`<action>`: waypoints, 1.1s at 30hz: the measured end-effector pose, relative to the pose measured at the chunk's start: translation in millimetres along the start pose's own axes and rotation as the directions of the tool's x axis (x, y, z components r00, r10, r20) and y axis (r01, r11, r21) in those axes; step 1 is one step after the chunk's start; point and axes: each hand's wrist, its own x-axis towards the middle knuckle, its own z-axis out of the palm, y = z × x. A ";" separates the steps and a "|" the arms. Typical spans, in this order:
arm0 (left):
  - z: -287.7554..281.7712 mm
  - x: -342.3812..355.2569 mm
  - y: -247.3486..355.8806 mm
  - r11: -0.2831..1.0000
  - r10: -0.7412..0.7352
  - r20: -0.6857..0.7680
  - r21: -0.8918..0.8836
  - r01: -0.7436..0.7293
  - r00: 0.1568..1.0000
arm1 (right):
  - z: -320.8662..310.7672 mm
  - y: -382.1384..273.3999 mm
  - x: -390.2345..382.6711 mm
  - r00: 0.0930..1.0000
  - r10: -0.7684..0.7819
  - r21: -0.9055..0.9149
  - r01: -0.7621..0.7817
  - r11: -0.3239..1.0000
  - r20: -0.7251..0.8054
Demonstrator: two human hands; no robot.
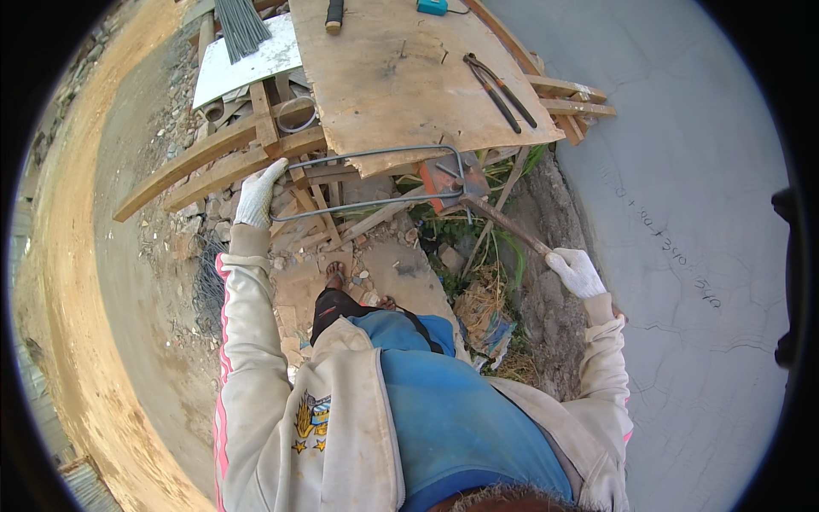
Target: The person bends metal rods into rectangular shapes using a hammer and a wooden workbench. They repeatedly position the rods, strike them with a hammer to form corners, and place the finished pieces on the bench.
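My left hand (261, 192), in a white knitted glove, is closed on one end of a thin grey steel rod (367, 154). The rod is bent into a long, narrow U-shaped frame, its far corners at an orange block (433, 189) with metal pins. Also gloved in white, my right hand (577, 272) grips the lower end of a rusty bending bar (512, 224). The bar's head meets the rod beside the block; their exact contact is too small to tell. Just beyond the rod lies a worn plywood board (375, 102).
On the plywood rest long-handled pincers (501, 92), a teal tape measure (432, 7) and a black handle (334, 15). A bundle of grey rods (241, 30) lies on a white panel (213, 79). Timber beams (192, 166) jut out leftward. A grey wall (682, 213) stands at the right.
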 end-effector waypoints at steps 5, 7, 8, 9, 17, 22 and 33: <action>-0.4 7.2 -7.4 1.000 0.000 -0.019 0.020 0.000 1.000 | -18.8 0.1 8.4 0.997 0.019 -0.062 -0.014 0.998 0.075; 0.3 8.7 -8.8 0.999 0.025 -0.035 0.034 -0.024 0.999 | -20.6 1.0 9.5 0.997 0.009 -0.053 -0.005 0.999 0.083; 0.5 9.1 -9.1 1.000 0.013 -0.036 0.029 -0.012 0.999 | -20.7 1.4 9.8 0.997 0.000 -0.047 0.004 0.999 0.083; 0.4 9.1 -9.1 0.999 0.011 -0.039 0.031 -0.009 0.999 | -20.5 1.7 9.7 0.996 0.006 -0.042 -0.002 0.999 0.086; 0.8 3.4 -3.0 0.999 -0.040 -0.037 0.008 0.041 0.998 | -17.1 1.5 6.6 0.991 0.069 0.005 -0.070 0.998 0.116; 1.5 3.4 -3.3 0.998 -0.053 -0.035 -0.023 0.052 0.998 | -0.6 -1.8 -3.8 0.996 0.072 0.080 -0.076 0.994 0.059; 5.1 2.9 -4.1 0.999 0.015 -0.029 -0.040 -0.016 0.999 | 3.5 -15.8 -13.3 0.995 0.094 -0.029 -0.095 0.995 -0.014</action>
